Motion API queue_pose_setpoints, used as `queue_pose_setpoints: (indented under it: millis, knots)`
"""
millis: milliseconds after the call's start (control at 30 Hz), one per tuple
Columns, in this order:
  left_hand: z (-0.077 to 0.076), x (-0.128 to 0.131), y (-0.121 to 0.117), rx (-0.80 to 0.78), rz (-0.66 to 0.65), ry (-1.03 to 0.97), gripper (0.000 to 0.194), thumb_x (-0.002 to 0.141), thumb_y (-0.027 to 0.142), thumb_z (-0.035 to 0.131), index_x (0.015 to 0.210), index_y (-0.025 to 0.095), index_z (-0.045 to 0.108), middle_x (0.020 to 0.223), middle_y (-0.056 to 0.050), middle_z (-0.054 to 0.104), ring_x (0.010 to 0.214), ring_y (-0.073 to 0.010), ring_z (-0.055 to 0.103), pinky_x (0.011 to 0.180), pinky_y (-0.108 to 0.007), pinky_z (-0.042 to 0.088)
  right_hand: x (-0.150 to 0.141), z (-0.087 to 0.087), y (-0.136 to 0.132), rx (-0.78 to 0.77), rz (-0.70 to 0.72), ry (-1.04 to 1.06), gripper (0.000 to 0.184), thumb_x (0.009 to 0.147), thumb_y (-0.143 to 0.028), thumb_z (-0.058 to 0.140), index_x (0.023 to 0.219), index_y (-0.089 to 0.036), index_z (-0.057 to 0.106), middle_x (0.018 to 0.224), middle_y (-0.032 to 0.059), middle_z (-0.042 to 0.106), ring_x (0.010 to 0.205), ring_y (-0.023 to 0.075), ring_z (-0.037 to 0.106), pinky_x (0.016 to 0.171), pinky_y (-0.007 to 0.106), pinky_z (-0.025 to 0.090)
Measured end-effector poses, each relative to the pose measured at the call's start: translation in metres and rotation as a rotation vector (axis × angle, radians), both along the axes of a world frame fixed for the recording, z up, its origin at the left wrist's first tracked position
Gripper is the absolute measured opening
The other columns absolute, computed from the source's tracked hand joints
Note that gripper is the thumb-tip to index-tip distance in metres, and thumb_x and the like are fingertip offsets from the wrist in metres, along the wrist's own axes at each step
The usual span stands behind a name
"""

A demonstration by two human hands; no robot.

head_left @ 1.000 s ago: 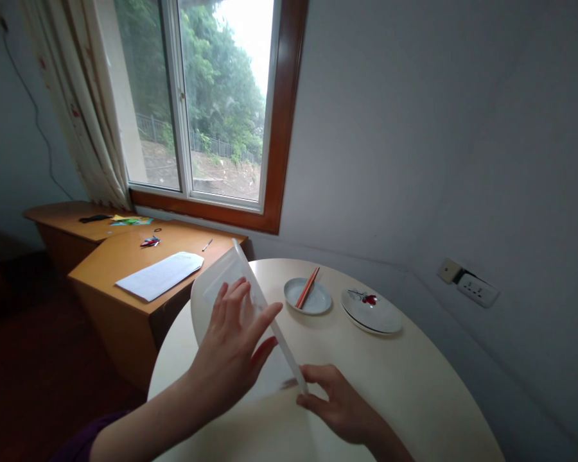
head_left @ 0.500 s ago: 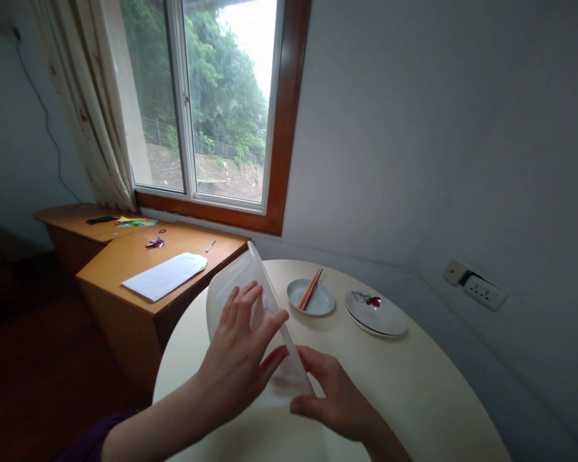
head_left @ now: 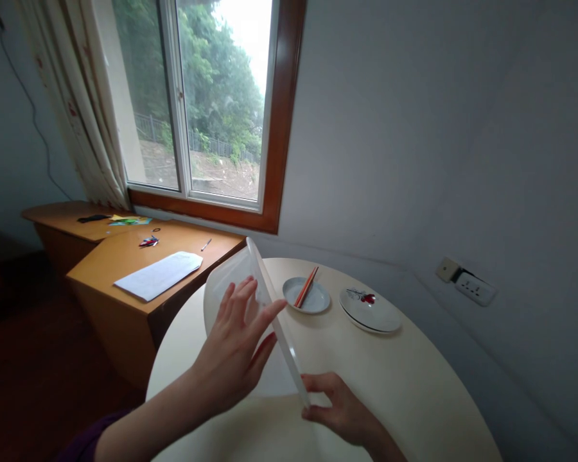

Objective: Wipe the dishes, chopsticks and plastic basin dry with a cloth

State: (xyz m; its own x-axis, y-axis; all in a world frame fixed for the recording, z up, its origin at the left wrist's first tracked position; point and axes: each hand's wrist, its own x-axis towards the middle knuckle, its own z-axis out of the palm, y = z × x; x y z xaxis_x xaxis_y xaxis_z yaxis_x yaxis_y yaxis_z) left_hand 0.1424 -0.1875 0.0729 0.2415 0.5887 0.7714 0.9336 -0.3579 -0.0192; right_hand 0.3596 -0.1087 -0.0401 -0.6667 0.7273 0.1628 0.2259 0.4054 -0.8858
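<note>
A translucent white plastic thing with a raised rim [head_left: 270, 372], like a lid or a shallow tray, stands tilted on edge above the round table. My right hand [head_left: 337, 407] pinches its lower corner between thumb and fingers. Against its near face lies my left hand [head_left: 236, 340], fingers spread, with the forefinger reaching to the rim. Beyond it, a small pale plate [head_left: 320, 301] bears orange-red chopsticks [head_left: 307, 287]. To the right of that sit stacked white plates [head_left: 378, 316], the top one with a red flower.
The round cream table [head_left: 404, 391] stands beside a wooden desk [head_left: 120, 333]. On the desk lie a white paper packet [head_left: 158, 276], a pen [head_left: 206, 244], a small colourful bundle [head_left: 149, 241] and coloured papers [head_left: 130, 220]. A socket [head_left: 475, 288] is on the right wall.
My right hand has slid slightly lower along the rim to the corner, its fingers now pinching there. The left thumb has drawn back a little. The whole view has shifted slightly.
</note>
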Motion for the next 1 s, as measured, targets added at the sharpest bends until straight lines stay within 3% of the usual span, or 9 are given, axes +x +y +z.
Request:
queue_pose_setpoints:
  millis: [133,267,433,633,733,867,933,1000]
  knots:
    - [-0.004,0.000,-0.002,-0.071,-0.084,0.031,0.047,0.087,0.017,0.042,0.133,0.020,0.036,0.135,-0.015,0.040,0.134,-0.0287,0.027,0.105,-0.056,0.029,-0.019,0.034,0.000,-0.104,0.192,0.220,0.041,0.076,-0.052,0.062,0.092,-0.016,0.072,0.087,0.0089,0.072,0.089,0.0257,0.066,0.083,0.040,0.050]
    - [-0.009,0.003,-0.002,-0.120,-0.158,0.057,0.049,0.088,0.022,0.041,0.136,0.015,0.030,0.137,-0.014,0.044,0.135,-0.0246,0.026,0.108,-0.052,0.027,-0.038,0.056,0.007,-0.183,0.207,0.451,0.037,0.079,-0.047,0.062,0.094,-0.015,0.069,0.090,0.0096,0.072,0.086,0.0229,0.067,0.078,0.037,0.052]
    - [-0.017,0.007,-0.002,-0.121,-0.146,0.122,0.058,0.087,0.026,0.045,0.140,0.014,0.024,0.139,-0.014,0.043,0.136,-0.0261,0.025,0.107,-0.053,0.028,-0.054,0.076,0.015,-0.302,0.304,0.528,0.033,0.081,-0.042,0.061,0.100,-0.016,0.068,0.097,0.0082,0.070,0.089,0.0200,0.065,0.077,0.032,0.052]
    - [-0.031,0.014,-0.002,-0.003,-0.078,0.208,0.057,0.084,0.027,0.051,0.137,0.016,0.033,0.135,-0.016,0.046,0.133,-0.0294,0.031,0.104,-0.054,0.032,-0.064,0.100,0.020,-0.596,0.327,0.608,0.046,0.075,-0.051,0.065,0.111,-0.022,0.062,0.095,0.0053,0.070,0.086,0.0182,0.065,0.078,0.029,0.048]
    - [-0.031,0.016,0.002,0.025,-0.024,0.183,0.056,0.084,0.024,0.051,0.136,0.015,0.033,0.132,-0.017,0.048,0.130,-0.0291,0.035,0.104,-0.053,0.032,-0.068,0.099,0.021,-0.644,0.287,0.609,0.044,0.077,-0.054,0.061,0.107,-0.023,0.062,0.095,0.0047,0.070,0.089,0.0186,0.064,0.080,0.030,0.047]
    - [-0.029,0.017,0.007,0.019,-0.015,0.186,0.056,0.083,0.023,0.051,0.136,0.015,0.034,0.132,-0.017,0.047,0.129,-0.0295,0.036,0.103,-0.053,0.032,-0.061,0.081,0.027,-0.502,0.301,0.582,0.042,0.079,-0.056,0.057,0.101,-0.021,0.064,0.101,0.0056,0.068,0.099,0.0190,0.060,0.090,0.033,0.042]
    - [-0.029,0.016,0.009,0.017,-0.007,0.189,0.056,0.083,0.022,0.051,0.136,0.015,0.034,0.133,-0.017,0.046,0.130,-0.0303,0.035,0.103,-0.053,0.032,-0.050,0.068,0.034,-0.394,0.376,0.462,0.051,0.077,-0.059,0.057,0.108,-0.019,0.062,0.103,0.0069,0.066,0.097,0.0209,0.060,0.090,0.036,0.041]
    - [-0.029,0.015,0.010,0.020,0.002,0.188,0.055,0.084,0.023,0.051,0.136,0.016,0.035,0.134,-0.017,0.045,0.131,-0.0306,0.033,0.103,-0.053,0.032,-0.036,0.055,0.041,-0.303,0.438,0.281,0.063,0.066,-0.061,0.067,0.110,-0.017,0.062,0.100,0.0071,0.066,0.093,0.0236,0.060,0.086,0.038,0.043]
